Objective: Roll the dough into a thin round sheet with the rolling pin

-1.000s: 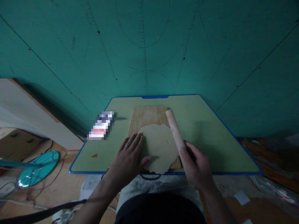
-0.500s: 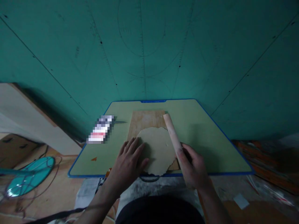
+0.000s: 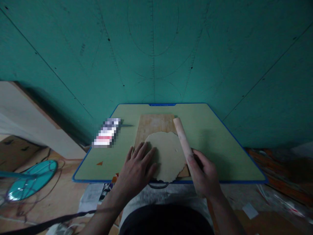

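Observation:
A wide, thin sheet of dough [image 3: 168,155] with a ragged edge lies over the near part of a wooden board [image 3: 156,122]. My left hand [image 3: 139,166] rests on the dough's left edge with its fingers spread. On the other side, my right hand [image 3: 202,169] grips the lower end of a pale rolling pin [image 3: 182,133]. The pin slants along the dough's right edge, its far end near the board's top right corner.
The green table [image 3: 215,143] has a blue rim. On its left are a pixelated item [image 3: 107,133], a knife blade [image 3: 127,125] and a small orange scrap [image 3: 99,163]. A green wall [image 3: 156,49] rises behind.
The whole view has shifted slightly, with the table a little higher and further right. Both hands, the dough and the rolling pin keep nearly the same places relative to each other.

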Motion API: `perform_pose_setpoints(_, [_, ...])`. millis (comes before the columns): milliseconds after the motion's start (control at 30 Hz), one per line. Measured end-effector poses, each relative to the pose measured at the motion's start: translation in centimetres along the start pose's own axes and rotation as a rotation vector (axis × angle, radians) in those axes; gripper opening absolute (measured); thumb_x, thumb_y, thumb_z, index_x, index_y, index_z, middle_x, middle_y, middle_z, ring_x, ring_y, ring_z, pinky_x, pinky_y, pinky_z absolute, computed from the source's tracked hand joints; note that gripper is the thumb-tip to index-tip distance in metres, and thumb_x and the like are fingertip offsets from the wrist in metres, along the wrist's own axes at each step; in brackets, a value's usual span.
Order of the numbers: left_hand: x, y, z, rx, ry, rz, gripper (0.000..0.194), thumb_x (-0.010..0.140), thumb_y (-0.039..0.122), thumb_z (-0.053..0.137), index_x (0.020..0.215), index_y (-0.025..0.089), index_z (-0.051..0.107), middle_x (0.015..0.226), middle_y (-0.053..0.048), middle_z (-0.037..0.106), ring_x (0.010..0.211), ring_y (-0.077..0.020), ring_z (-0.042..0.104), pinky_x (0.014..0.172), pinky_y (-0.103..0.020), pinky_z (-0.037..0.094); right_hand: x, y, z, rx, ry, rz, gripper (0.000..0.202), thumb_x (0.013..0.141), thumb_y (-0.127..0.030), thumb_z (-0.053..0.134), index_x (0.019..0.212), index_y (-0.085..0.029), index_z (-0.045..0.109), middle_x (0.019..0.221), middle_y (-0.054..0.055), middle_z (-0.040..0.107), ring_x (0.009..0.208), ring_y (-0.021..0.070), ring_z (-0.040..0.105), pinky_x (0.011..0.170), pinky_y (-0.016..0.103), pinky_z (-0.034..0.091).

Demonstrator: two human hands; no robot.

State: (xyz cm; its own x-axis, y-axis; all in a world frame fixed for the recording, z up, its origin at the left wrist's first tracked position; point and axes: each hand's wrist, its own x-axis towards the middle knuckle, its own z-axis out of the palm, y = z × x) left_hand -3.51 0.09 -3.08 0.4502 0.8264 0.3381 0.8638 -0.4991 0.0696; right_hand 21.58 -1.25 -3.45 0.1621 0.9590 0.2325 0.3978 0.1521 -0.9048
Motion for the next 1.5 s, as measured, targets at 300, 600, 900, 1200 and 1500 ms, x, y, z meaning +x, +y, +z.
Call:
perform_pose_setpoints(300, [0.1, 0.8, -0.1, 0.034, 0.030, -0.034, 0.040, 0.101, 0.032, 0.047, 0.137, 0.020, 0.057, 0.147, -0.017, 0.056, 0.137, -0.0362, 0.051, 0.109, -0.063, 0.045, 0.1, 0.0, 0.0, 0.017, -0.005, 0.021, 0.040, 0.094, -0.054, 0.055, 0.099, -0.018, 0.072, 0.068, 0.002, 0.066, 0.059, 0.0153, 0.057, 0.053, 0.024, 0.045])
perform_pose_setpoints(600, [0.6, 1.4, -0.8, -0.017, 0.047, 0.085, 0.030, 0.099, 0.028, 0.051, 0.122, 0.018, 0.068, 0.147, -0.017, 0.056, 0.138, -0.0370, 0.050, 0.109, -0.062, 0.046, 0.2, -0.3, 0.0, 0.007, -0.032, 0.011, 0.041, 0.093, -0.053, 0.053, 0.099, -0.017, 0.070, 0.068, 0.002, 0.067, 0.058, 0.0156, 0.058, 0.052, 0.024, 0.045])
perform_pose_setpoints(900, [0.7, 1.1, -0.2, -0.157, 0.006, 0.186, 0.051, 0.092, 0.041, 0.067, 0.137, 0.019, 0.060, 0.147, -0.014, 0.058, 0.139, -0.0324, 0.052, 0.112, -0.056, 0.048, 0.1, -0.3, -0.2, -0.010, -0.046, -0.016, 0.038, 0.096, -0.051, 0.052, 0.099, -0.018, 0.070, 0.068, 0.002, 0.066, 0.057, 0.0154, 0.057, 0.052, 0.025, 0.043])
perform_pose_setpoints(1200, [0.3, 2.2, -0.4, -0.130, 0.035, 0.133, 0.038, 0.097, 0.031, 0.056, 0.133, 0.020, 0.065, 0.144, -0.012, 0.061, 0.136, -0.0320, 0.055, 0.108, -0.055, 0.051, -0.1, -0.2, -0.3, -0.016, -0.056, 0.020, 0.040, 0.096, -0.054, 0.052, 0.100, -0.018, 0.070, 0.070, 0.001, 0.066, 0.058, 0.0149, 0.056, 0.052, 0.024, 0.042])
perform_pose_setpoints(1500, [0.3, 3.0, -0.4, -0.149, 0.094, 0.063, 0.032, 0.100, 0.029, 0.052, 0.125, 0.023, 0.070, 0.137, -0.009, 0.067, 0.130, -0.0298, 0.061, 0.101, -0.053, 0.055, -0.1, 0.2, -0.3, 0.005, -0.050, -0.013, 0.038, 0.096, -0.052, 0.053, 0.102, -0.018, 0.070, 0.071, 0.002, 0.067, 0.061, 0.0157, 0.058, 0.055, 0.025, 0.045])
